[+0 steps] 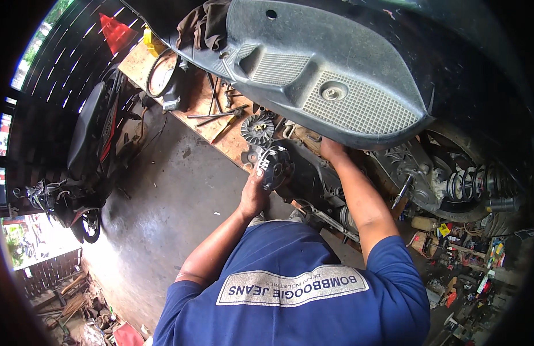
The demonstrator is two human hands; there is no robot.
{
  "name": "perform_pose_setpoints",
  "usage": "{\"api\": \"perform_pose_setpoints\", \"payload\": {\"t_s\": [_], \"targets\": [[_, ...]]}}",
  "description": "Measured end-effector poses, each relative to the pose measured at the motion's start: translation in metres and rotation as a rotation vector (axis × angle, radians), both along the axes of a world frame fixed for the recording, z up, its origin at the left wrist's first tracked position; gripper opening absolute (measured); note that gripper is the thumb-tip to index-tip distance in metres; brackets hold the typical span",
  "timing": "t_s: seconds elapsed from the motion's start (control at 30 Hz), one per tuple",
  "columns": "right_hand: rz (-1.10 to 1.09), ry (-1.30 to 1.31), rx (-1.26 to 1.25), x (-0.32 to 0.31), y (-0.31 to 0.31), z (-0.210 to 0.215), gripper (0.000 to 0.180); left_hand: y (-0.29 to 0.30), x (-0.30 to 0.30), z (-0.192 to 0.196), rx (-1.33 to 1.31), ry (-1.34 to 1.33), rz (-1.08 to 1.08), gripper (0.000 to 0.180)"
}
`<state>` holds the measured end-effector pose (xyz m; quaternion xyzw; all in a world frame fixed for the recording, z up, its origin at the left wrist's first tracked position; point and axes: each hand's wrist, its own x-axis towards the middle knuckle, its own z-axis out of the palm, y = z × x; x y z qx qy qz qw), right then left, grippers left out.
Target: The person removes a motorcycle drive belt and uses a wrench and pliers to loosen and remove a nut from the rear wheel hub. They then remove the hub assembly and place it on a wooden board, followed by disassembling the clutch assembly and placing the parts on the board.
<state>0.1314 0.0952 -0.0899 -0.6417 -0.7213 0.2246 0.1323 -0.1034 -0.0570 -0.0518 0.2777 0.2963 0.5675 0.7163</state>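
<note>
My left hand [254, 193] is closed on the edge of a round dark metal part [279, 168] that looks like a scooter clutch, with bright silvery pieces along its rim. That part is held beside the bench edge. Beyond it, a finned pulley disc [257, 128] lies on the wooden bench [220, 141]. My right hand [332, 150] reaches in under the scooter's grey-black footboard [359, 101]. Its fingers are largely hidden there, so their grip cannot be made out. Between my hands lies a long dark engine casing [310, 170].
Several tools [220, 115] and a drive belt [160, 72] lie on the bench at the left. The scooter's rear shock spring [469, 183] and wheel are at the right. A parked motorbike [88, 132] stands far left. Cluttered parts [463, 265] cover the lower right.
</note>
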Motion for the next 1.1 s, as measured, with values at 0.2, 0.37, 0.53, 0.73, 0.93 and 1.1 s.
{"api": "perform_pose_setpoints", "payload": {"t_s": [0.2, 0.37, 0.53, 0.73, 0.93, 1.1], "targets": [[0.059, 0.006, 0.021, 0.01, -0.002, -0.012, 0.056, 0.002, 0.0, 0.002, -0.006, -0.09, -0.039, 0.068], [0.096, -0.213, 0.012, 0.028, 0.005, -0.053, 0.053, 0.002, -0.005, -0.008, -0.087, -0.092, -0.007, 0.067], [0.071, -0.142, -0.066, 0.027, 0.001, -0.034, 0.049, 0.002, 0.001, 0.013, -0.098, -0.156, 0.013, 0.069], [-0.103, -0.192, 0.104, 0.021, -0.012, -0.023, 0.029, 0.004, 0.002, 0.016, -0.105, -0.126, 0.001, 0.069], [-0.255, -0.025, 0.177, -0.02, -0.087, 0.064, 0.027, 0.005, 0.003, 0.022, -0.079, 0.019, -0.042, 0.067], [-0.193, 0.386, 0.261, -0.019, -0.145, 0.07, 0.018, 0.007, 0.004, 0.02, -0.039, 0.051, -0.126, 0.061]]}}
